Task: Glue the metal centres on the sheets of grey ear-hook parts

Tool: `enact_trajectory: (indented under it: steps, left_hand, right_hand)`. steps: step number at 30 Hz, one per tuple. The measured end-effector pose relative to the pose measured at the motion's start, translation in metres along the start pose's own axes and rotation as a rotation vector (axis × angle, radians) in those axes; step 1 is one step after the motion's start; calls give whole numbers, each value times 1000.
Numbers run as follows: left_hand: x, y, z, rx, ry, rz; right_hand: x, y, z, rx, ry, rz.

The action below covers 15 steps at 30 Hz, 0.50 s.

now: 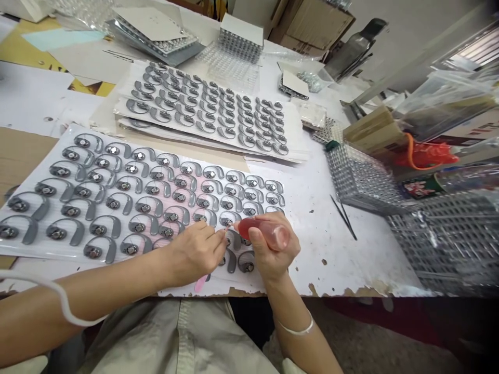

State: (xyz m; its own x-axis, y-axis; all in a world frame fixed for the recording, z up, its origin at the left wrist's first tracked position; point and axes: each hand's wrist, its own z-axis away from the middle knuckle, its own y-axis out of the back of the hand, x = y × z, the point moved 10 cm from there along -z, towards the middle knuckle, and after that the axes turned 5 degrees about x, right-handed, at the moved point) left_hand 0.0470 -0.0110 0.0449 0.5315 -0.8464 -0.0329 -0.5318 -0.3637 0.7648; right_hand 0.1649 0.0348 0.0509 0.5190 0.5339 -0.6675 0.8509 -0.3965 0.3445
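Note:
My right hand (278,252) is wrapped round a small translucent red squeeze bottle (263,232), tilted with its narrow tip towards my left hand. My left hand (197,252) is closed, its thumb and finger pinched right beside that tip; what they hold is too small to make out. Beneath both hands lies a white sheet (42,156) bearing rows of grey ear-hook earphone parts (154,206), each with a round, open metal-looking centre. A pink piece (200,283) shows below my left hand; whether the hand holds it I cannot tell.
Behind lies a stack of sheets with more grey ear-hook parts (208,111). Black tweezers (343,217) rest on the white table at right, near clear gridded trays (362,176). More trays (241,39) and a grey bottle (356,49) stand at the back.

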Motion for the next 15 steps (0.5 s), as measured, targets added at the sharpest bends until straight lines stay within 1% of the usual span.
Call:
enact_trajectory:
  steps: [7,15]
  left_hand:
    - [-3,3,0,32,32,39]
    - [-4,2,0,30,42,46]
  right_hand:
    - [1,2,2,25,4,11]
    - [-7,0,-1,19,49,18]
